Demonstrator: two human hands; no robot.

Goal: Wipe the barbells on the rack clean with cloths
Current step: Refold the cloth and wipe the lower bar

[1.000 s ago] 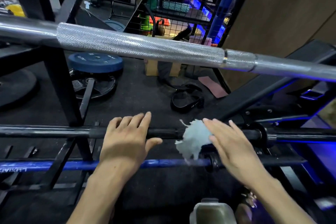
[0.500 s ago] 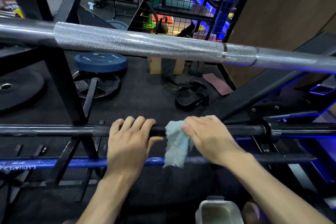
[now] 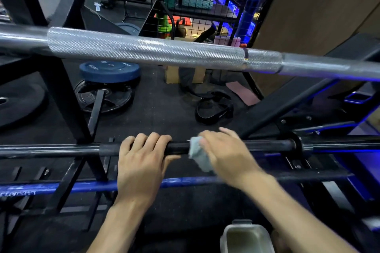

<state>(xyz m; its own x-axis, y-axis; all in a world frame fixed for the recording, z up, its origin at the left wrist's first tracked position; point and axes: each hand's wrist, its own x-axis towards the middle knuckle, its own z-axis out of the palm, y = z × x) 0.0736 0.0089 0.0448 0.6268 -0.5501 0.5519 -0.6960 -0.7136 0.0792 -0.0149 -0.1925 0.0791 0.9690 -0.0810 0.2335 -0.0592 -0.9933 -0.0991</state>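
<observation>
A black barbell (image 3: 61, 150) lies level across the rack in front of me. My left hand (image 3: 141, 166) grips it from above, fingers curled over the bar. Just to the right, my right hand (image 3: 228, 156) holds a pale blue cloth (image 3: 198, 154) wrapped against the same bar; part of the cloth hangs below it. A thick silver knurled barbell (image 3: 148, 51) runs across above, and a blue barbell (image 3: 41, 188) lies lower, nearer to me.
Black rack uprights (image 3: 67, 109) stand at left. Weight plates (image 3: 109, 72) and a black strap (image 3: 213, 111) lie on the dark floor beyond. A pale container (image 3: 246, 238) sits at the bottom edge. A wire-mesh shelf (image 3: 197, 6) with items stands behind.
My right hand closed the cloth round the black bar and slid left towards my left hand. My left hand went from resting flat to gripping the bar.
</observation>
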